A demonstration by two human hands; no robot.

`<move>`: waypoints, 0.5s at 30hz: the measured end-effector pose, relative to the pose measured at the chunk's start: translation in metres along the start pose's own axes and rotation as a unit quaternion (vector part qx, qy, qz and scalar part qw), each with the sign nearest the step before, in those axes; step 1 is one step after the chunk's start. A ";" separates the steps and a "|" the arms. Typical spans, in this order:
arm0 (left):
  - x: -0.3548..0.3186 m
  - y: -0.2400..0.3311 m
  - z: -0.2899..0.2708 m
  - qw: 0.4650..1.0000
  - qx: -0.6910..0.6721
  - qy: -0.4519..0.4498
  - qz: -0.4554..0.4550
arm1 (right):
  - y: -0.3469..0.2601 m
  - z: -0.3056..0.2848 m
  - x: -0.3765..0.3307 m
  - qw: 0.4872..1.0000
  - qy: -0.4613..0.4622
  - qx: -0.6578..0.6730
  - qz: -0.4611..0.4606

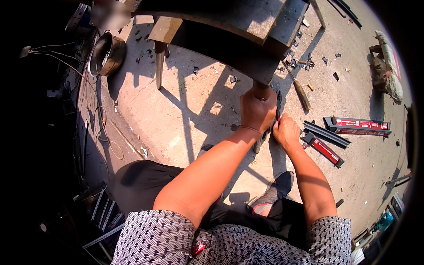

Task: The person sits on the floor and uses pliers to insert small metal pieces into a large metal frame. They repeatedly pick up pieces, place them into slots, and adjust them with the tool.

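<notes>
Gripping a table leg — left hand, fingers wrapped; right hand pinching a dark strip — mostly hidden.

The left hand covers most of the dark upright metal rod it grips, and its fingers are out of sight. The right hand hides whatever it pinches against a thin dark strip. A blurred patch sits top left. The grey metal surface overhead is cut off by the frame's top edge.
</notes>
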State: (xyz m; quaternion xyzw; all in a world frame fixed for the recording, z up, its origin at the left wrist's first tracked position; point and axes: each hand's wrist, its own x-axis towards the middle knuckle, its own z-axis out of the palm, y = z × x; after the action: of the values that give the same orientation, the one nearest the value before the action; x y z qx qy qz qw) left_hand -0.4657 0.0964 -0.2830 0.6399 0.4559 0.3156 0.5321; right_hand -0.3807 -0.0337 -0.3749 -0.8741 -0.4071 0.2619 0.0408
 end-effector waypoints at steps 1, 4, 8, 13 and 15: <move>0.000 -0.002 -0.001 1.000 0.002 0.003 0.004 | -0.003 -0.002 -0.002 1.000 -0.013 0.001 0.011; 0.001 0.002 0.001 1.000 0.021 0.006 0.011 | 0.001 -0.001 -0.001 1.000 -0.003 0.000 -0.002; 0.002 0.004 0.001 0.998 0.058 0.013 0.018 | 0.000 -0.005 0.001 0.999 -0.004 0.051 0.015; 0.001 0.014 0.000 0.998 0.057 0.012 -0.003 | 0.006 -0.007 0.012 0.976 -0.007 0.213 0.047; 0.000 0.011 -0.009 0.997 0.068 0.021 -0.007 | -0.012 -0.013 0.007 0.963 -0.006 0.262 0.067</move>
State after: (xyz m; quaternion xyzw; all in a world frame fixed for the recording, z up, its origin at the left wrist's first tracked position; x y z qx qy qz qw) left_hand -0.4713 0.0994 -0.2701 0.6649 0.4917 0.2934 0.4796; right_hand -0.3788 -0.0183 -0.3633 -0.8563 -0.2650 0.3670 0.2486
